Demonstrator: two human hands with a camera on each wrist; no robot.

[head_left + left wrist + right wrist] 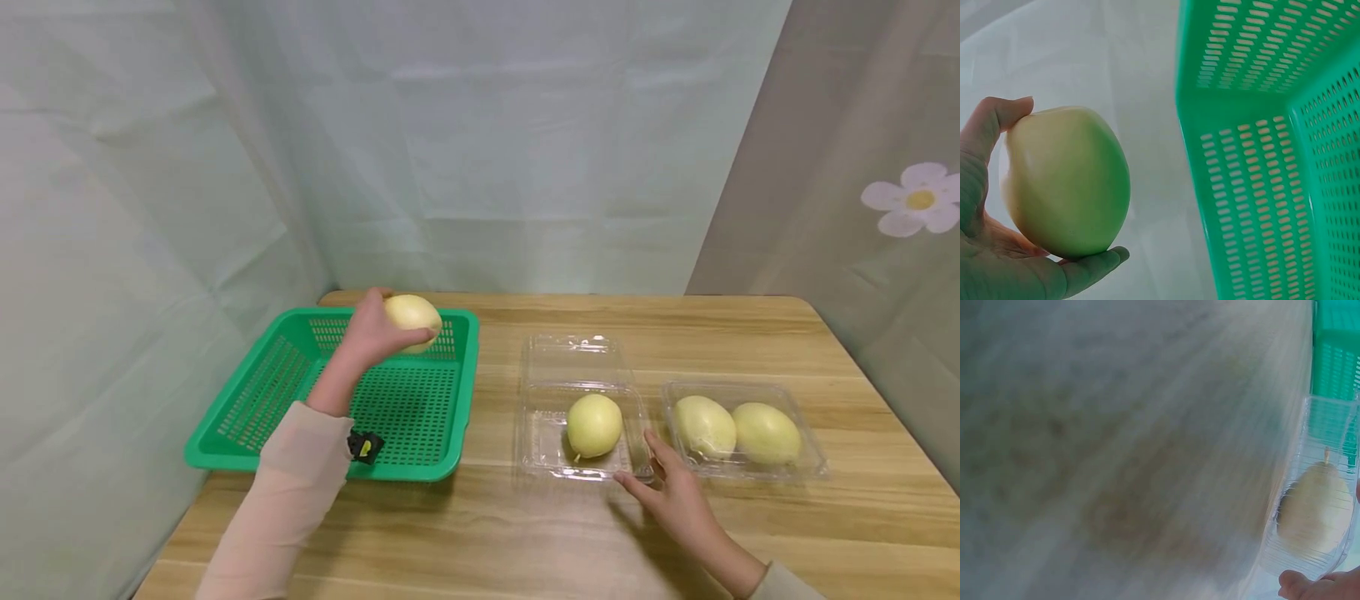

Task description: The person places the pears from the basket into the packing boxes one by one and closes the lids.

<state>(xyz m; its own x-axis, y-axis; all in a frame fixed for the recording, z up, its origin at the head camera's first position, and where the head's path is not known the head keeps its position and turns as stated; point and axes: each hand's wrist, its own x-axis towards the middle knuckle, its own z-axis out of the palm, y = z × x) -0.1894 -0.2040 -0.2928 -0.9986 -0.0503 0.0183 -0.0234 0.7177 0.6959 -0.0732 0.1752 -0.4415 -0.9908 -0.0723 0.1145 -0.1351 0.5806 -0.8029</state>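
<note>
A pale yellow melon [412,317] is gripped in my left hand [375,333], raised over the back right part of a green plastic basket [471,392]. In the left wrist view, thumb and fingers lie round the melon [1069,181] from two sides. My right hand [678,500] is at the front right corner of an open clear plastic box [543,454], its thumb and a finger spread along two edges. One melon [594,425] with a short stalk lies in that box. The right wrist view shows part of the hand [1319,586] beside the box.
Right of the open box stands another clear box [806,462] with two melons [765,433]. The open box's lid [570,358] lies back behind it. A wooden table [540,542] carries everything, with pale curtains [525,167] hanging behind and at the sides.
</note>
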